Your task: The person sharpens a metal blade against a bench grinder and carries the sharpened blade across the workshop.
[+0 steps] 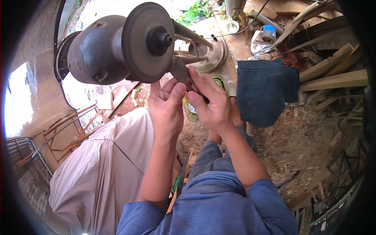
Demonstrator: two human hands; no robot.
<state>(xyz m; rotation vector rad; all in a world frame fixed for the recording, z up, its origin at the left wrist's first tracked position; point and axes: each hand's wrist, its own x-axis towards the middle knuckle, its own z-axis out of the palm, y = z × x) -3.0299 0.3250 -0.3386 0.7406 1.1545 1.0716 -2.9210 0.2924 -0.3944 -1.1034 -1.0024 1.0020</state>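
A bench grinder with a round grey grinding wheel [143,43] and a dark rounded motor housing [96,51] fills the upper left. Close to the wheel's lower right edge is a dark flat metal blade [181,75]; whether it touches the wheel is hard to tell. My right hand [213,102] is closed on the blade, thumb and fingers pinching its lower part. My left hand [166,103] is closed at the blade's left side, just under the wheel, with its fingertips partly hidden behind the blade.
A pale cloth cover [105,164] drapes over something bulky at left. Dark cloth [266,92] hangs at right, near stacked timber [333,78] and a blue-labelled can [269,33]. The grinder's round stand base [219,55] is behind my hands. Wood scraps litter the dirt floor [282,145].
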